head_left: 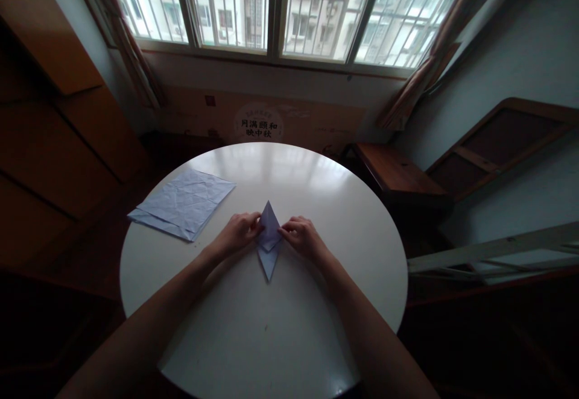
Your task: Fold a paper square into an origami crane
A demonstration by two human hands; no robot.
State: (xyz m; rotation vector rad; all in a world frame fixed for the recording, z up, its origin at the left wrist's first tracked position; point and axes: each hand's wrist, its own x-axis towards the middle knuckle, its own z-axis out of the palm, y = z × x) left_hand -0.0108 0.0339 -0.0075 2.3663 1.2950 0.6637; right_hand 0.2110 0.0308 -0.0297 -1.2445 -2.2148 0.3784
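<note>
A folded piece of origami paper point(270, 233), pale violet and shaped like a narrow diamond, lies near the middle of the white round table point(271, 339). One point faces the window and the other faces me. A shorter upper flap ends above the lower point. My left hand point(242, 229) pinches its left edge, fingers closed. On the opposite edge, my right hand point(298, 233) grips the paper between thumb and fingers. Parts of the paper's side corners are hidden behind the fingertips.
Creased sheets of similar paper point(185, 203) lie at the table's left edge. Beyond the table stand a printed panel point(316, 119) under the barred window and a low wooden bench point(398, 170). A wooden cabinet point(85, 134) is on the left.
</note>
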